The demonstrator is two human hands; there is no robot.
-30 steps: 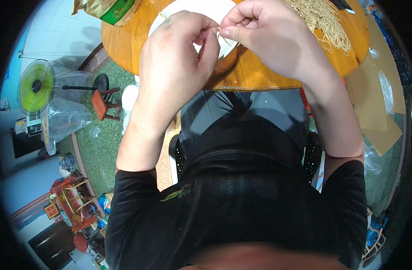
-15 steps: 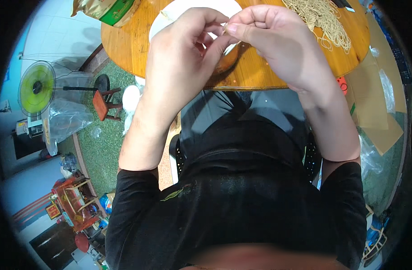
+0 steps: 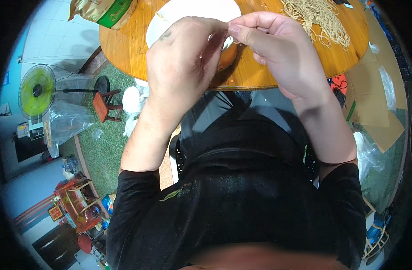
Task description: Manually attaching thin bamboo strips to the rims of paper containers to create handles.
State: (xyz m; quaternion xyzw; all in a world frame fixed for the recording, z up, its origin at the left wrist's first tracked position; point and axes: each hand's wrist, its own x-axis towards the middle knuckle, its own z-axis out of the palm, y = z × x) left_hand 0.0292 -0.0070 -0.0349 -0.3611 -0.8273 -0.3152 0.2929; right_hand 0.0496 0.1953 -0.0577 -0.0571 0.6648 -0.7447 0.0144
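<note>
Over the table's near edge, my left hand point(image 3: 181, 63) and my right hand point(image 3: 282, 51) meet at the fingertips. My right thumb and forefinger are pinched together on what looks like a thin tan string, little of which shows. The left fingers are curled closed, with the back of the hand hiding their tips and whatever they hold. Behind the left hand lies a white plate point(image 3: 172, 10) with a small pale piece on it. Under the hands an orange-brown rounded thing point(image 3: 228, 57) is partly covered. A loose heap of tan string point(image 3: 320, 20) lies beyond my right hand.
The round wooden table point(image 3: 255, 74) carries a green and tan bag point(image 3: 111, 13) at far left. To the left on the floor stand a green fan point(image 3: 37, 90) and a small wooden stool point(image 3: 104, 106). Flattened cardboard point(image 3: 368, 96) and clear plastic point(image 3: 370, 157) lie at right.
My left hand has rolled so its back faces up more, covering the gap between its fingers. The right hand has shifted slightly down, still pinching.
</note>
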